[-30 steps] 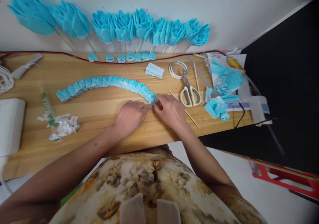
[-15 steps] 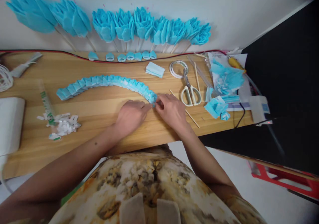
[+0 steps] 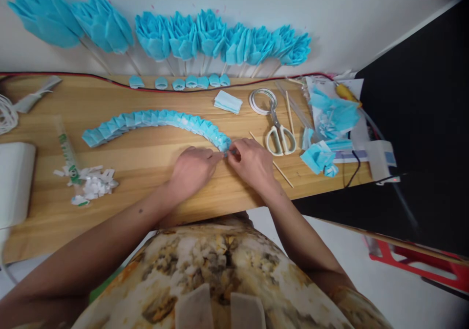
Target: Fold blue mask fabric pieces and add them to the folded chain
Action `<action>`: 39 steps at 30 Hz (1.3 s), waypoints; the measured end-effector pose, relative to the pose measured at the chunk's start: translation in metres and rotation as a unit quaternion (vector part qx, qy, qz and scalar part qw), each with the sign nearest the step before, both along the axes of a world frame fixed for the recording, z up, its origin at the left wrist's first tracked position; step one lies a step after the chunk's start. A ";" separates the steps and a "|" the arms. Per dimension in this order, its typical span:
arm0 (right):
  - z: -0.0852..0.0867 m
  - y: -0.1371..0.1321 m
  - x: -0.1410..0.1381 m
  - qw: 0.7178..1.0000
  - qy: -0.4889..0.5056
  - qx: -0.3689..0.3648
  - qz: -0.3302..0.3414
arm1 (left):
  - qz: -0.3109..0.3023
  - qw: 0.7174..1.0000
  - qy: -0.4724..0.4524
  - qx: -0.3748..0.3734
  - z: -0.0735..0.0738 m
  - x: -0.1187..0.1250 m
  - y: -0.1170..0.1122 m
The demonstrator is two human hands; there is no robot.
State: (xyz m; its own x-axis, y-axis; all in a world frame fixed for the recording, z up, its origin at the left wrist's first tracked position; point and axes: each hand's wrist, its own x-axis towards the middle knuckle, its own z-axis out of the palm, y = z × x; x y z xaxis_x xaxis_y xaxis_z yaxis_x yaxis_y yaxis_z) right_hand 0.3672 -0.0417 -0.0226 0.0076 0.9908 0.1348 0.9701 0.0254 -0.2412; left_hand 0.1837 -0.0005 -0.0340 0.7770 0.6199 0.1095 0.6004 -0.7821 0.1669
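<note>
A long curved strip of pleated blue fabric point(image 3: 157, 118) arcs across the wooden table, and its right end lies between my hands. My left hand point(image 3: 194, 169) rests on the table with its fingertips closed at the lower edge of that end. Thumb and forefinger of my right hand point(image 3: 252, 162) pinch the same end from the other side. What exactly sits between the fingertips is too small to make out. White-handled scissors point(image 3: 280, 136) lie to the right of my right hand, partly over a roll of tape point(image 3: 259, 101). A thin wooden stick point(image 3: 283, 174) runs beneath that hand.
Several blue fabric flowers point(image 3: 210, 33) on sticks lean against the wall. Small blue folded pieces point(image 3: 179, 84) line the back by a red-black cable point(image 3: 110, 80). White paper scraps point(image 3: 98, 183) lie left; blue scraps point(image 3: 320, 157) and a yellow-handled tool point(image 3: 346, 93) lie right.
My right fingers have shifted very slightly at the strip's end. The hands and the strip otherwise stay in place.
</note>
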 end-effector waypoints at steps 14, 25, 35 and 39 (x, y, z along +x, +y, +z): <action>0.001 -0.002 -0.003 1.000 -0.004 0.001 0.005 | 0.000 1.000 0.008 -0.007 0.001 0.001 0.001; -0.002 -0.001 0.000 1.000 0.003 -0.001 0.018 | -0.001 1.000 0.006 0.001 -0.002 -0.001 0.000; -0.002 -0.001 0.034 0.994 0.093 0.027 -0.059 | -0.002 1.000 0.004 -0.005 -0.003 -0.001 0.001; 0.000 -0.006 0.023 0.996 0.083 0.028 0.012 | 0.001 1.000 0.004 -0.003 -0.003 -0.002 0.001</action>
State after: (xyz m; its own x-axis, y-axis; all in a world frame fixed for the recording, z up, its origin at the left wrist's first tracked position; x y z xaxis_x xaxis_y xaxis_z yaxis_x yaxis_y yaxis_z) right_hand 0.3901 -0.0476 -0.0227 0.0110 0.9818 0.1894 0.9157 0.0662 -0.3965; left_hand 0.1820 0.0000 -0.0370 0.7768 0.6217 0.0997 0.6032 -0.7802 0.1657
